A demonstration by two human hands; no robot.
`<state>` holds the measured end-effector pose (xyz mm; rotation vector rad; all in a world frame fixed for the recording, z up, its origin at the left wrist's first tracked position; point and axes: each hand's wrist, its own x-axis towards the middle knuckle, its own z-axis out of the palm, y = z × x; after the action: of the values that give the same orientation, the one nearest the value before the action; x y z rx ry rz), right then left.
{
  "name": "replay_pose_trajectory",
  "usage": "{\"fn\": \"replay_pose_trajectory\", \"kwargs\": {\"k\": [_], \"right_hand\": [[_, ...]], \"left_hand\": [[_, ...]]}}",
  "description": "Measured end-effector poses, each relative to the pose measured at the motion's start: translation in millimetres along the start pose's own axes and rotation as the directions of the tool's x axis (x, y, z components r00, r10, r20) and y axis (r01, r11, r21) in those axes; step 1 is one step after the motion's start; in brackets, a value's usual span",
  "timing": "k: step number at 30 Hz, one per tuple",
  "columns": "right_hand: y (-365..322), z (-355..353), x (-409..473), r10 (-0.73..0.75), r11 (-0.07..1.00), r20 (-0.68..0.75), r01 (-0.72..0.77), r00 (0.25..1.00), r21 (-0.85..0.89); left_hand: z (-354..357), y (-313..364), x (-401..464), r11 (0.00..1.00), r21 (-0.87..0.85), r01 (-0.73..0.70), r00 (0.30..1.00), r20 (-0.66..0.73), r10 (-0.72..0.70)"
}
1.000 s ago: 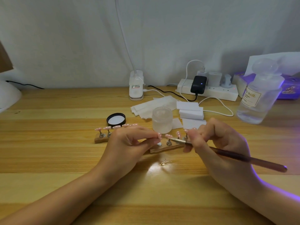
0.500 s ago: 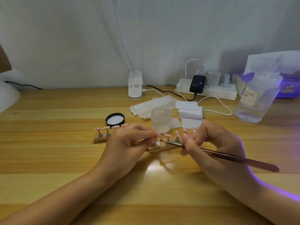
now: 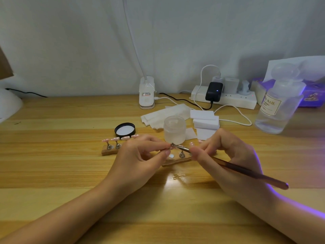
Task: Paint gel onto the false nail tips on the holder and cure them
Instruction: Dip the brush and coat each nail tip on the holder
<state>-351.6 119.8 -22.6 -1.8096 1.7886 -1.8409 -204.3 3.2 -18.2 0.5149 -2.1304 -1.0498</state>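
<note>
I see the left hand (image 3: 140, 159) with its fingers pinching a small nail tip (image 3: 171, 146), held just above the wooden holder (image 3: 175, 160) on the table (image 3: 70, 173). The brush (image 3: 228, 166) tip touches it from the right, gripped by the right hand (image 3: 228, 155) in curled fingers. Behind the fingertips stands a frosted jar (image 3: 174, 132).

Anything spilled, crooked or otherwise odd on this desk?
A small clear glossy smear lies on the bare table just in front of the wooden holder, which looks like spilled gel. The jar stands open, its black lid upturned beside it.
</note>
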Motion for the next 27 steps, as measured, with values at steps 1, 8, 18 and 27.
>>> {"fn": "replay_pose_trajectory", "kwargs": {"k": [1, 8, 18, 27], "right_hand": [[0.8, -1.1, -0.3, 0.014, 1.0, -0.002, -0.014, 1.0, -0.007], [1.4, -0.4, 0.9, 0.014, 1.0, 0.001, -0.014, 1.0, 0.008], [2.8, -1.2, 0.2, 0.038, 0.999, 0.005, -0.038, 0.999, 0.011], [2.7, -1.1, -0.3, 0.019, 1.0, 0.002, -0.019, 1.0, 0.024]], "left_hand": [[-0.4, 0.4, -0.2, 1.0, 0.001, -0.001, 1.0, 0.003, 0.001], [-0.8, 1.7, -0.4, 1.0, -0.012, 0.017, 1.0, 0.004, -0.017], [-1.6, 0.6, -0.1, 1.0, 0.028, -0.001, 1.0, -0.001, 0.001], [-1.7, 0.6, 0.1, 1.0, 0.02, -0.015, 1.0, 0.003, 0.015]]}}
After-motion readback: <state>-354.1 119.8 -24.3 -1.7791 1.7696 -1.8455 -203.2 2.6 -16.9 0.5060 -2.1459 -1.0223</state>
